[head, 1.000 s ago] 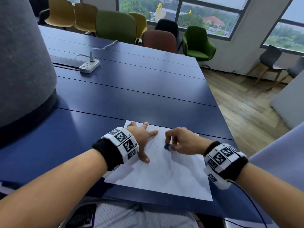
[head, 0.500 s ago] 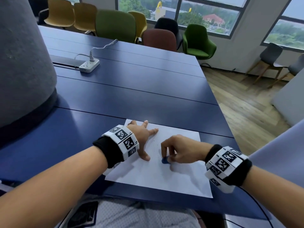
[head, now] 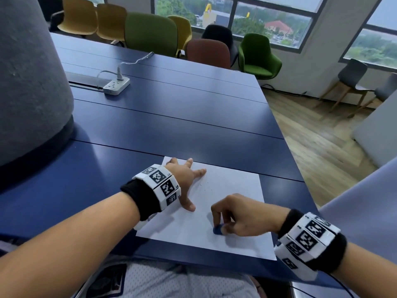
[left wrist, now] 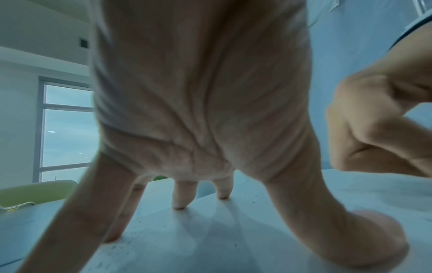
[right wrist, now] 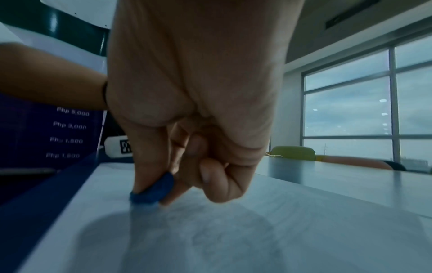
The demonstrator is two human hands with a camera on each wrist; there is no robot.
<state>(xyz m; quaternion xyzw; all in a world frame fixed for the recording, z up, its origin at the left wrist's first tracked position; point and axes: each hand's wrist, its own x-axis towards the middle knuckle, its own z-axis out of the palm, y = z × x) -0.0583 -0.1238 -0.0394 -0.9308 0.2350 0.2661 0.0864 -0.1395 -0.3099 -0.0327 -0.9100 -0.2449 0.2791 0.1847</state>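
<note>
"Eraser (head: 218, 230) first: where is it?"

"On the paper (head: 232, 183), toward its near edge, pinched by the right hand (head: 240, 216). Only a small blue bit shows from the head view. The fingertips cover the rest, so I cannot tell its full shape."

"Does the right wrist view help?"

"Somewhat. It shows the eraser between two fingertips with its lower end touching the sheet. The other fingers (right wrist: 217, 179) are curled in beside it. That picture is blurred, and any marks on the sheet are too faint to read."

"And the left hand (head: 184, 179)?"

"It is on the paper's far left part, palm raised, with the fingertips and thumb pressing down. The wrist hides much of the sheet's left edge."

"Anything else?"

"Dark specks (head: 204, 186) lie on the paper between the hands, too small to make out. The paper lies at the near edge of a blue table (head: 171, 125). A power strip (head: 116, 85) lies well apart at the far left. A grey bulk (head: 32, 82) on the left is cut off by the frame."
</note>
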